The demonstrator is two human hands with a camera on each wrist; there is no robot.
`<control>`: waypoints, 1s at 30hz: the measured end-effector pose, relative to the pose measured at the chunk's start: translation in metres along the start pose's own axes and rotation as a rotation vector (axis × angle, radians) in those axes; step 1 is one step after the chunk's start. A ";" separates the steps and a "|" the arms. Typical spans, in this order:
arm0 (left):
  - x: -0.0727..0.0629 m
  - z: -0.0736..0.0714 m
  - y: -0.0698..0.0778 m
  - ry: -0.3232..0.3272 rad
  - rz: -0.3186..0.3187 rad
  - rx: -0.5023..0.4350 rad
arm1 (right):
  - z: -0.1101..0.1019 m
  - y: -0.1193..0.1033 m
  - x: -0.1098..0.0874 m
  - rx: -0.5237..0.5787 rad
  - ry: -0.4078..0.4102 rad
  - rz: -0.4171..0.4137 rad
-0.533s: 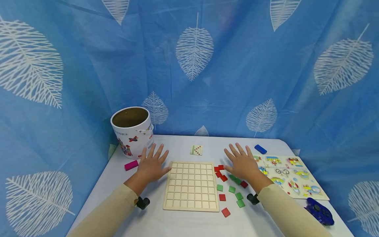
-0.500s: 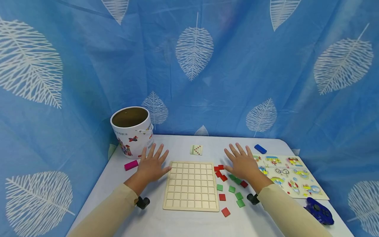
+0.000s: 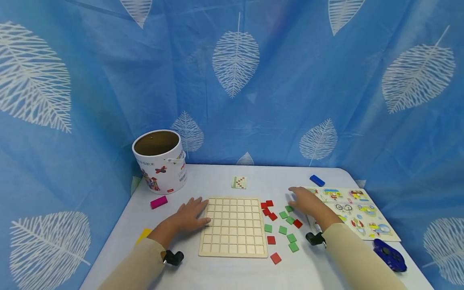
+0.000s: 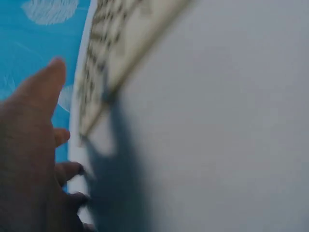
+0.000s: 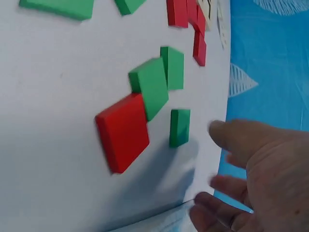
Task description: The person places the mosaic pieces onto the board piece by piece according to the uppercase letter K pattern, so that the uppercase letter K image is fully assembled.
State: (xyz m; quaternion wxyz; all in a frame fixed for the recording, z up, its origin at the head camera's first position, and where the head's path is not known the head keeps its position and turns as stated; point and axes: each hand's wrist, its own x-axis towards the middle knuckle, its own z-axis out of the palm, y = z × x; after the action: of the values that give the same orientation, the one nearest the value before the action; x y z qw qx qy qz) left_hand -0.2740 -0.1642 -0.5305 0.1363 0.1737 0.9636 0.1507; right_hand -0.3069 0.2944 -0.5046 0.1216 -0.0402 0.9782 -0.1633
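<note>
A square wooden grid board [image 3: 233, 254] lies flat in the middle of the table. My left hand [image 3: 186, 217] is at its left edge, fingers stretched forward and thumb overlapping the rim in the head view; nothing is held. In the left wrist view that hand [image 4: 29, 150] casts a shadow beside the board [image 4: 145, 43]. My right hand [image 3: 305, 201] hovers to the right of the tiles, its fingers loosely bent and holding nothing. A green tile [image 5: 180, 127] is nearest to its thumb in the right wrist view, with a red tile [image 5: 124, 133] and more green ones close by.
A small pattern card [image 3: 239, 182] lies behind the board. A white bucket [image 3: 163, 173] and magenta block [image 3: 158, 202] stand at left, with a yellow piece [image 3: 143, 235] behind the left forearm. At right are a blue block [image 3: 317, 180], picture puzzle board [image 3: 373, 215] and purple game controller [image 3: 389, 255].
Both spread hands have turned and drawn back; the right has shifted rightward, uncovering green tiles. The left has come nearer the board's edge. The yellow piece now shows beside the left forearm.
</note>
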 end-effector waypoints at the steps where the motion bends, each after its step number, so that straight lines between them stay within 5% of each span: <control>1: -0.003 0.005 -0.003 -0.006 0.006 -0.037 | 0.001 0.002 0.000 0.029 -0.026 0.000; 7: -0.011 0.019 -0.011 0.059 0.039 -0.151 | 0.012 0.007 0.001 0.121 -0.070 -0.037; 19: -0.011 0.013 -0.016 -0.050 0.084 -0.166 | 0.024 0.002 0.012 0.213 0.029 -0.027; 23: -0.011 0.016 -0.017 -0.069 0.080 -0.154 | 0.039 -0.043 0.023 0.326 0.128 -0.035; 30: -0.009 0.019 -0.016 -0.060 0.102 -0.143 | 0.083 -0.152 0.038 0.436 0.143 -0.244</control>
State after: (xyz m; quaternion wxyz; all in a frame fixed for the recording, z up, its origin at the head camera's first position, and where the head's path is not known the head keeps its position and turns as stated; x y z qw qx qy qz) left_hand -0.2651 -0.1776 -0.5513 0.1690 0.2170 0.9358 0.2206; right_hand -0.3171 0.1208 -0.5392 0.0374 -0.1190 0.9139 -0.3863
